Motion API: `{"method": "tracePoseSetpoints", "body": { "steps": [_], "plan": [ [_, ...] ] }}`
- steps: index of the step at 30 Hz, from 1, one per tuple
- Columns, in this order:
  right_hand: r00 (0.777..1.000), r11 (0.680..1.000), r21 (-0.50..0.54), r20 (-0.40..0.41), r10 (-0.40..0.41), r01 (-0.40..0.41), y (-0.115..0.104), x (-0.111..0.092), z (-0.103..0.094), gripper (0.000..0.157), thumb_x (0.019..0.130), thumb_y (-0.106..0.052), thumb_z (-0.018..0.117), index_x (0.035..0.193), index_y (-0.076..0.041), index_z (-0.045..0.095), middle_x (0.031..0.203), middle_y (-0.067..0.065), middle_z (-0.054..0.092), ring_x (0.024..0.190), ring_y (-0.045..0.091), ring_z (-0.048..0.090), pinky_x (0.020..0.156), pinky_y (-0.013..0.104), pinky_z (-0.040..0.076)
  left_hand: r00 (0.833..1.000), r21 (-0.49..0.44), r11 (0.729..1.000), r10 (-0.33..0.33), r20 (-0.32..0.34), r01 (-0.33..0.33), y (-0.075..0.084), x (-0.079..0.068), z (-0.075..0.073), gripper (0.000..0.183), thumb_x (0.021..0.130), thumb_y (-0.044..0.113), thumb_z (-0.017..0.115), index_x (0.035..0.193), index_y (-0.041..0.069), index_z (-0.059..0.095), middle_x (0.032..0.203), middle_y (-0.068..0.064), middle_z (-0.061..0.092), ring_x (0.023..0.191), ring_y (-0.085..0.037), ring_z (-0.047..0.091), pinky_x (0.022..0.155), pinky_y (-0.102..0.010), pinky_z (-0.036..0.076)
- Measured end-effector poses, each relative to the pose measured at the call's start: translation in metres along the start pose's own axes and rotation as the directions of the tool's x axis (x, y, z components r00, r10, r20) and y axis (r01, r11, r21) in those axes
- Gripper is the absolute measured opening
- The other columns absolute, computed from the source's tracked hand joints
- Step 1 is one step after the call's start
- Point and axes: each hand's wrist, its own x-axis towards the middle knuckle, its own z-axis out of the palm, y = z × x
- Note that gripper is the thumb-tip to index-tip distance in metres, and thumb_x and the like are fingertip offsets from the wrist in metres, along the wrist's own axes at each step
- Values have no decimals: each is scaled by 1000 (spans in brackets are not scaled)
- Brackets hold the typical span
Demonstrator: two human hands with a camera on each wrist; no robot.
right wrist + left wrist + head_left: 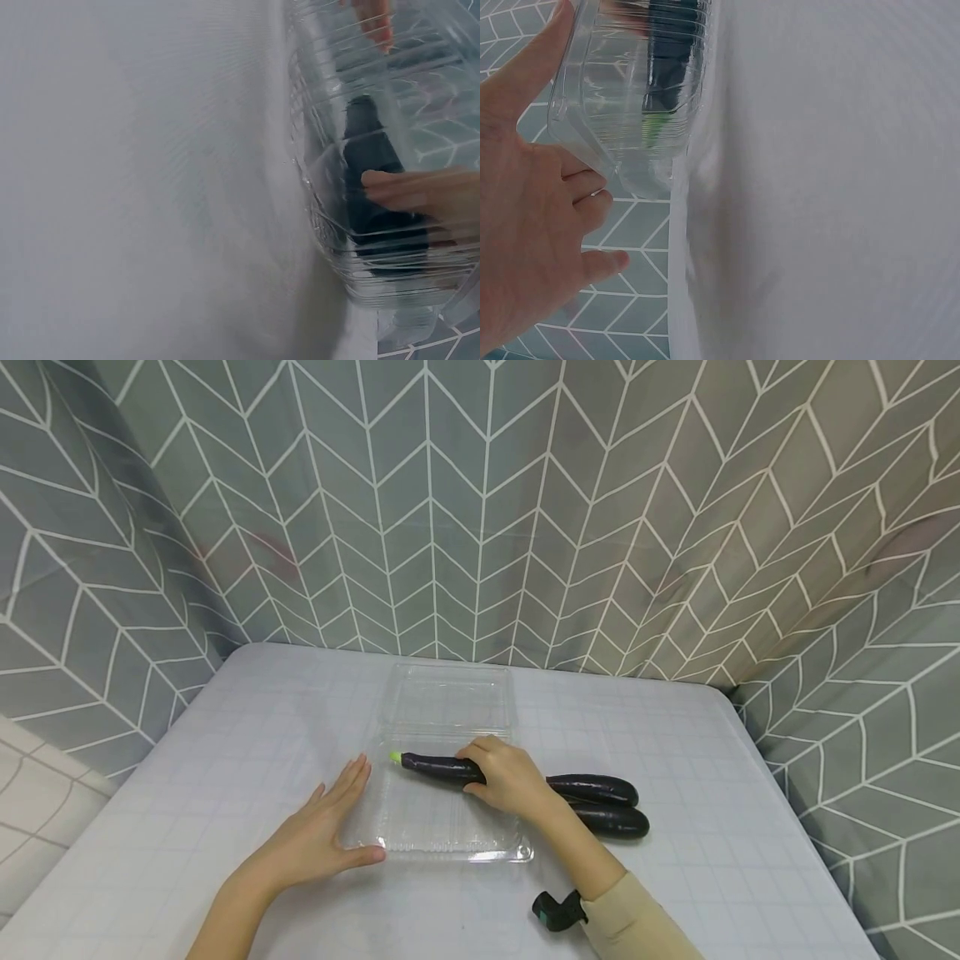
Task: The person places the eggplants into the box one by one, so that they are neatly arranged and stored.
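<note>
A clear plastic clamshell box (427, 835) lies unfolded on the table, its lid (450, 693) laid back toward the far edge. Over its tray, my right hand (506, 777) grips a dark purple eggplant (442, 767) from above, its pale green stem end pointing left. My palm hides the other end. In the right wrist view, the held eggplant (371, 154) shows through the box's ribbed wall. My left hand (318, 839) is spread along the left side of the box, thumb tip by the front left corner. In the left wrist view its straight fingers lie right at the rim.
Two more eggplants (592, 789) lie side by side on the table to the right of the box, partly covered by my right forearm. A white cloth (712, 827) with faint grid lines covers the table. Patterned grey curtains (465, 510) hang behind and at the sides.
</note>
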Motion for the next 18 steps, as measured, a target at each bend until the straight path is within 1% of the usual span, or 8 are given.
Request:
{"method": "tracePoseSetpoints", "body": {
  "steps": [7, 14, 18],
  "plan": [
    [1000, 1000, -12, -11, 23, -23, -1, 2, 1, 47, 71, -27, 86, 114, -15, 68, 111, -3, 64, 104, 15, 58, 82, 30, 54, 1000, -3, 1000, -5, 6, 5, 2, 1, -1, 112, 73, 62, 72, 150, -3, 23, 159, -16, 16, 144, -35, 18, 109, -64, 17],
    [1000, 999, -36, -13, 16, -16, -2, -1, -3, 62, 68, -32, 87, 123, -15, 64, 118, -1, 63, 109, 17, 56, 84, 31, 54, 1000, 16, 1000, 8, 4, -8, 0, 1, 0, 112, 73, 61, 72, 150, -4, 23, 159, -16, 16, 144, -36, 18, 109, -65, 18],
    [999, 1000, -10, -48, 5, -6, -2, -3, -6, 68, 67, -31, 88, 127, -15, 61, 123, 0, 60, 115, 17, 55, 87, 32, 53, 1000, 13, 1000, 7, 3, -7, 0, 1, 0, 112, 74, 62, 71, 150, -4, 22, 159, -16, 16, 144, -34, 17, 109, -65, 18]
  ]
}}
